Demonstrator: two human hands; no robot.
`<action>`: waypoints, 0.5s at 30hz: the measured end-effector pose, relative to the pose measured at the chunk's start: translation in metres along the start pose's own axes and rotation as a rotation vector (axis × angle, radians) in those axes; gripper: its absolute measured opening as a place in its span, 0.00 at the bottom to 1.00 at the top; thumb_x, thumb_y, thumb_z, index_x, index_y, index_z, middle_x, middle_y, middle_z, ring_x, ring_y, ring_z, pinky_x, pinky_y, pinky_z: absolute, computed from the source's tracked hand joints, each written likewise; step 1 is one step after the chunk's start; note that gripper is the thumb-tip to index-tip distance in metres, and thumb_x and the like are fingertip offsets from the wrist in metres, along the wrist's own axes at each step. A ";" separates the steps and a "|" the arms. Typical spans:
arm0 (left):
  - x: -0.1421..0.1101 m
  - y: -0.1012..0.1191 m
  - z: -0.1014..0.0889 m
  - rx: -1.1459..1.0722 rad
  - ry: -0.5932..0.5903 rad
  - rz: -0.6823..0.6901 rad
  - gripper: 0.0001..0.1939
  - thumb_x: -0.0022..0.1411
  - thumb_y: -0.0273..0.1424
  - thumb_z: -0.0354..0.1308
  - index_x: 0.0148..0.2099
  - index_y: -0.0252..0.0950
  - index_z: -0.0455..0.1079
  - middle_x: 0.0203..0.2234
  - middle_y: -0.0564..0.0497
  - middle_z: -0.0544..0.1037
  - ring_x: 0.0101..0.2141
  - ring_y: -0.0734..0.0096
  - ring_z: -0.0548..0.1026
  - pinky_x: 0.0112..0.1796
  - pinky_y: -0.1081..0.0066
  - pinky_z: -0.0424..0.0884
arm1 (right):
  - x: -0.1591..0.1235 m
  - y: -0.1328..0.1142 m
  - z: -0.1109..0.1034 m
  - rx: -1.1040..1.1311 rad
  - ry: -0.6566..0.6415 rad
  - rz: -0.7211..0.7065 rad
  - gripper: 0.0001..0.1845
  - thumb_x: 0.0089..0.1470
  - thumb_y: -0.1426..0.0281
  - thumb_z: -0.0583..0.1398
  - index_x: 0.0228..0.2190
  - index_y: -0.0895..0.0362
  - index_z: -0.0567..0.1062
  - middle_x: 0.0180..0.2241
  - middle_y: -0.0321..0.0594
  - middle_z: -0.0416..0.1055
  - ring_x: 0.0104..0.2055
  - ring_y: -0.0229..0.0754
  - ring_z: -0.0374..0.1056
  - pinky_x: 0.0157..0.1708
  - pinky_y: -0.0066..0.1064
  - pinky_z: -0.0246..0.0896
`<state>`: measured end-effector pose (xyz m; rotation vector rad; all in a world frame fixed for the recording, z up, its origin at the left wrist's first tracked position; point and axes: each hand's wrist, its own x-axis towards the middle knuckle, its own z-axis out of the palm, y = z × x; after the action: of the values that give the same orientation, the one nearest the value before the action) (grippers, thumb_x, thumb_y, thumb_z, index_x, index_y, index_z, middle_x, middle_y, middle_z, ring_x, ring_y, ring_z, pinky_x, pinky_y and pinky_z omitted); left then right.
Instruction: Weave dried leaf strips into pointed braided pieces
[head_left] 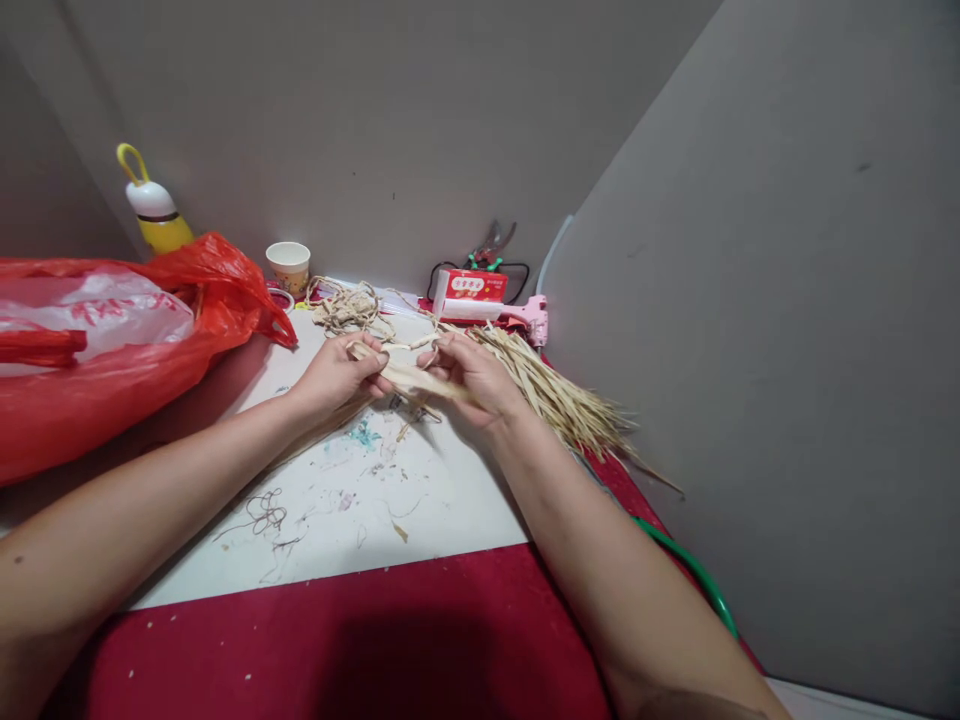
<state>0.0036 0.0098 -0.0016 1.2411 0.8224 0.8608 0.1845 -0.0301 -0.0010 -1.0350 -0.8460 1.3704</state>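
Above the white board (pixel 450 500), a pale, flat strip of dried plant fibre (pixel 411 378) stretches between my two hands. The thumb and fingers of my left hand (pixel 341 375) pinch its left end. At the other end, my right hand (pixel 476 375) has its fingers curled round the strip, and its palm side is partly hidden. A thin twisted length of the same fibre (pixel 411 346) also runs between the fingertips. Behind my left hand lies a loose coil of twisted fibre cord (pixel 349 308). Just right of my right hand spreads a bundle of dry straw-coloured strips (pixel 562 390).
A red plastic bag (pixel 217 290) fills the left side, with a yellow bottle (pixel 161 220) behind it. Along the back wall stand a paper cup (pixel 289 268), a red-and-white box (pixel 471 292), pruning shears (pixel 495 240) and a pink glue gun (pixel 537 318). Grey walls enclose the back and right.
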 end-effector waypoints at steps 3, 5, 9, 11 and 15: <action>0.003 -0.002 -0.003 -0.039 0.039 0.001 0.11 0.53 0.28 0.64 0.35 0.34 0.64 0.17 0.51 0.75 0.18 0.73 0.74 0.23 0.75 0.70 | -0.001 -0.002 -0.003 0.053 -0.050 0.025 0.14 0.44 0.66 0.66 0.29 0.54 0.66 0.22 0.30 0.70 0.22 0.34 0.67 0.27 0.29 0.71; 0.004 -0.003 -0.005 -0.041 0.063 0.009 0.10 0.53 0.28 0.64 0.35 0.34 0.65 0.17 0.52 0.75 0.18 0.74 0.73 0.23 0.76 0.71 | -0.003 -0.008 -0.003 0.075 -0.082 0.033 0.15 0.44 0.65 0.67 0.29 0.54 0.66 0.21 0.28 0.68 0.22 0.34 0.68 0.26 0.28 0.70; 0.010 -0.005 -0.013 -0.038 0.119 0.042 0.11 0.51 0.30 0.65 0.32 0.34 0.65 0.18 0.52 0.75 0.21 0.72 0.75 0.23 0.75 0.72 | -0.014 -0.042 -0.002 0.105 -0.101 -0.010 0.18 0.41 0.64 0.68 0.27 0.54 0.64 0.18 0.25 0.60 0.18 0.29 0.59 0.19 0.22 0.58; 0.012 -0.006 -0.017 -0.045 0.154 0.056 0.12 0.49 0.30 0.66 0.31 0.34 0.65 0.19 0.53 0.74 0.21 0.72 0.76 0.23 0.75 0.73 | -0.029 -0.069 -0.006 0.079 -0.073 -0.142 0.17 0.41 0.64 0.67 0.26 0.54 0.63 0.17 0.23 0.52 0.15 0.27 0.50 0.16 0.20 0.48; 0.013 -0.006 -0.020 -0.044 0.183 0.060 0.13 0.47 0.32 0.68 0.30 0.32 0.67 0.20 0.52 0.75 0.21 0.73 0.75 0.24 0.75 0.72 | -0.071 -0.124 -0.030 -0.180 0.138 -0.497 0.11 0.42 0.63 0.63 0.26 0.51 0.65 0.16 0.24 0.48 0.14 0.30 0.45 0.15 0.26 0.45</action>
<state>-0.0077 0.0294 -0.0113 1.1655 0.9110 1.0478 0.2528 -0.0934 0.1110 -0.9598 -1.0521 0.8074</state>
